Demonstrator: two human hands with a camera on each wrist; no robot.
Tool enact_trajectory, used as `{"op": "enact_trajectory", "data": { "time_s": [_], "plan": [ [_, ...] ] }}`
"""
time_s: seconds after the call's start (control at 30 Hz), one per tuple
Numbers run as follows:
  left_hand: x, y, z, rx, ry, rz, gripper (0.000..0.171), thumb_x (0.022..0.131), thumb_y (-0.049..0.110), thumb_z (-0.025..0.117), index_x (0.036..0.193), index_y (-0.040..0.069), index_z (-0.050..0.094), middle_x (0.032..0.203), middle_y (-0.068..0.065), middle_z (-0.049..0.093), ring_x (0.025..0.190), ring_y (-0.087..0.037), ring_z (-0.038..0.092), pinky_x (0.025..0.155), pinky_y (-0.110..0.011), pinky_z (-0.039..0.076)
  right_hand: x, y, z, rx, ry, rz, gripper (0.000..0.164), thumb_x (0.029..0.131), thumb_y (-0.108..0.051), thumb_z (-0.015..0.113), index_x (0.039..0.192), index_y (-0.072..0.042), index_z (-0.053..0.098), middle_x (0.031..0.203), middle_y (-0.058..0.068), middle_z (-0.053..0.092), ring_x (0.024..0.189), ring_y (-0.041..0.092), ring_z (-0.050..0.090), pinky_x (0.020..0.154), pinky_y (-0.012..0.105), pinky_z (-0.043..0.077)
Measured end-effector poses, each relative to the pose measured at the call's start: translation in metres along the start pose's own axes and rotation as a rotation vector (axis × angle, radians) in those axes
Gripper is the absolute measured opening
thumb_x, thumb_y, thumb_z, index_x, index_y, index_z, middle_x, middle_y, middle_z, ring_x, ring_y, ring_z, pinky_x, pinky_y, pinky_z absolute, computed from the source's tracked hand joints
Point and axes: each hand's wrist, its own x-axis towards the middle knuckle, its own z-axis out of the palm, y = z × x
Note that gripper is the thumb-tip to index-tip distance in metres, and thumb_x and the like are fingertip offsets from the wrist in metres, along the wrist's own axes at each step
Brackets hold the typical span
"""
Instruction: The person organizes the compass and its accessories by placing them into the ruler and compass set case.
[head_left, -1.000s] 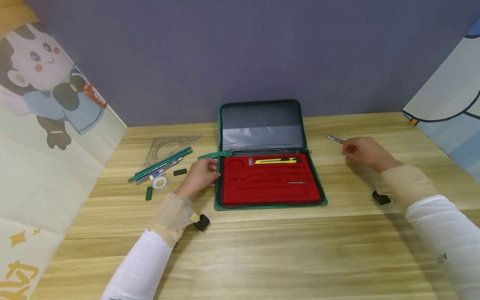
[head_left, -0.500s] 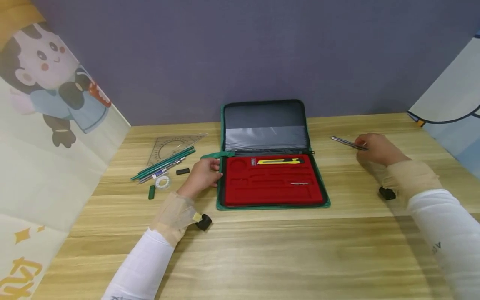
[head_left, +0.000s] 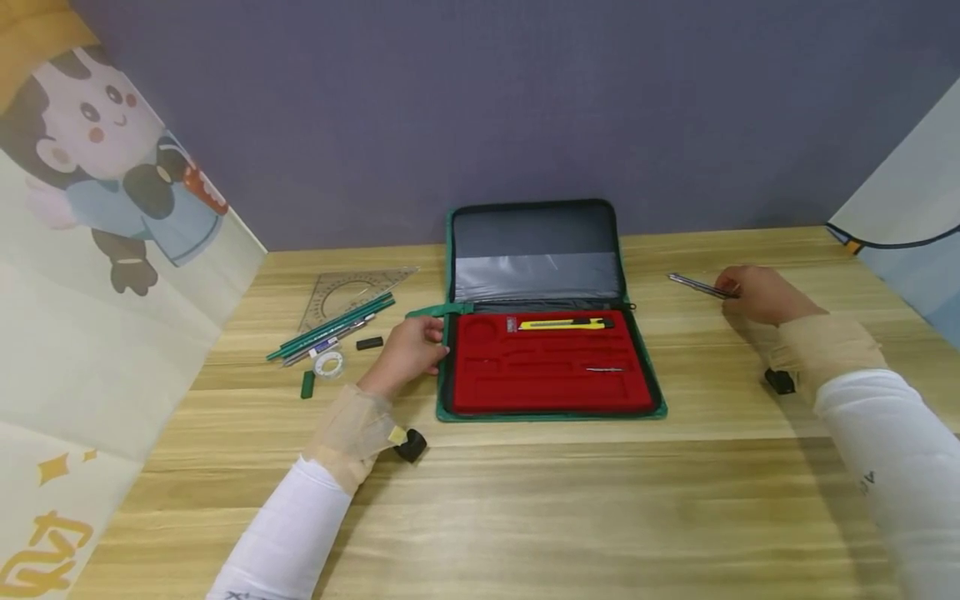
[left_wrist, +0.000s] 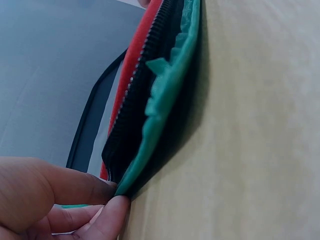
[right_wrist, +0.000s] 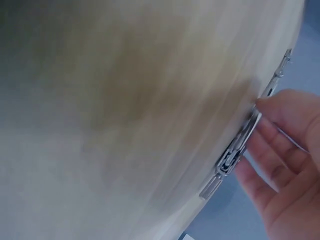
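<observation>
A green zip case (head_left: 551, 388) lies spread wide on the table, its red moulded insert facing up. Thumb and fingers of my left hand (head_left: 408, 350) pinch the case's left edge; the left wrist view shows the green border (left_wrist: 155, 115) between the fingertips. Off to the right of the case, my right hand (head_left: 767, 293) holds a silver drawing compass (head_left: 696, 285) at its right end, low over the table. In the right wrist view the metal compass (right_wrist: 235, 150) runs past the thumb and fingertips. A yellow utility knife (head_left: 566, 324) and a thin silver piece (head_left: 604, 369) sit in the insert.
Left of the case lie a clear set square (head_left: 330, 287), green pencils (head_left: 337, 325), a white ring (head_left: 328, 364), a dark block (head_left: 369, 343) and a green block (head_left: 307, 384). A purple-grey wall (head_left: 525, 108) stands behind the table.
My right hand has shifted right along the compass, so more of its length shows. The left hand stays at the case edge. The head view has turned slightly left.
</observation>
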Motion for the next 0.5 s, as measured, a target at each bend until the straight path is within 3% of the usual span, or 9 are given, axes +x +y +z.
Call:
{"op": "enact_trajectory", "data": {
  "time_s": [0.5],
  "plan": [
    [-0.0003, 0.0010, -0.0009, 0.018, -0.004, -0.016, 0.038, 0.081, -0.002, 0.061, 0.118, -0.002, 0.051, 0.099, -0.013, 0.052, 0.072, -0.019, 0.058, 0.053, -0.026, 0.052, 0.0052, 0.0054, 0.0024, -0.062, -0.003, -0.108, 0.013, 0.077, 0.001, 0.061, 0.089, 0.004, 0.058, 0.079, 0.010, 0.061, 0.075, 0.030, 0.057, 0.066, 0.046, 0.047]
  ]
}}
